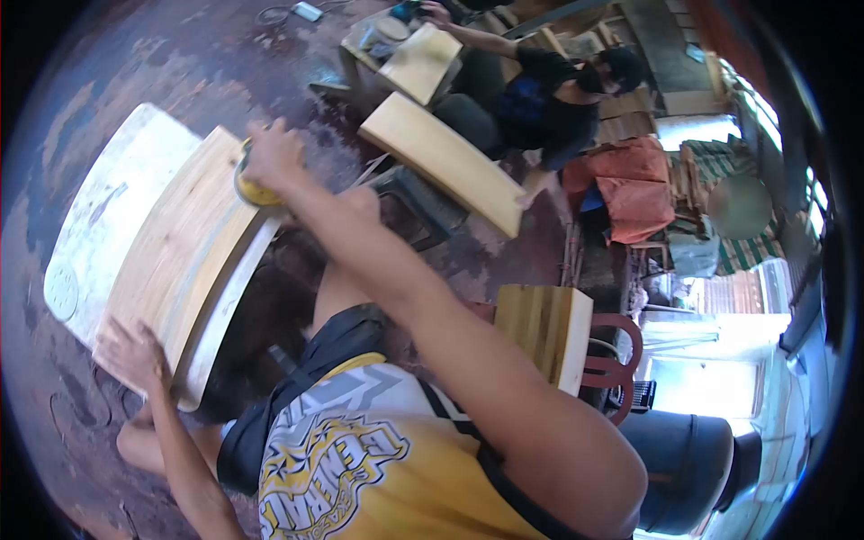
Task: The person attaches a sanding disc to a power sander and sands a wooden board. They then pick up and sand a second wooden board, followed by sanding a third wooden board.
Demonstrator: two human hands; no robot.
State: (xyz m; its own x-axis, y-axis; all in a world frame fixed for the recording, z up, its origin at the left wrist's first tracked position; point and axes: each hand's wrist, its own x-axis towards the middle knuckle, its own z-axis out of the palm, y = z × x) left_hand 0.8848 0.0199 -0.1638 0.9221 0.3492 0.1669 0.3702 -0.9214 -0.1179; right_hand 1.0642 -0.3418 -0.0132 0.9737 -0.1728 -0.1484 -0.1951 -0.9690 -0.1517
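Note:
A pale, thick wooden board (180, 243) lies across a white plastic surface (108, 207) low in front of my legs. My right hand (274, 157) is closed over a yellow round sander (256, 187) at the board's far end. The palm covers the sander's top, so only its yellow side shows. At the near end, my left hand (133, 355) rests flat on the board with its fingers spread, holding nothing.
Past my right arm, a person in dark clothes (540, 99) sits with a hand (436, 13) on a dark tool, beside a wooden piece (423, 63). A long board (441, 162) lies between us. A wooden block (540, 333), red chair (621, 369) and dark drum (679, 468) stand nearby.

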